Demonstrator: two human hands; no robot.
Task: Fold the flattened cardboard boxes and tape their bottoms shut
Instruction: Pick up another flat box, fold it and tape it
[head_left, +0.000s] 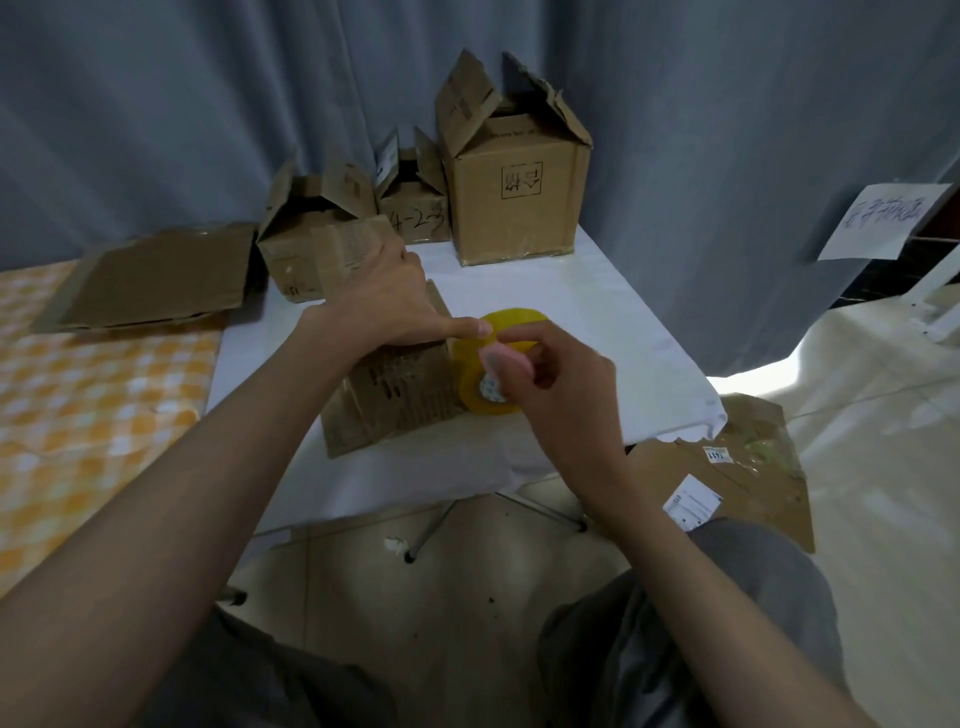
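The left hand (382, 299) presses, fingers spread, on the box (395, 379) on the bench (597, 322); the right hand (550, 384) pinches the tape roll (475, 382) beside it.

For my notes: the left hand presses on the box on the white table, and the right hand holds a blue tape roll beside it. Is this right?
One detail is wrong: the tape roll is yellow, not blue, as the head view shows. The left hand presses the box on the white table; the right hand holds the roll beside it.
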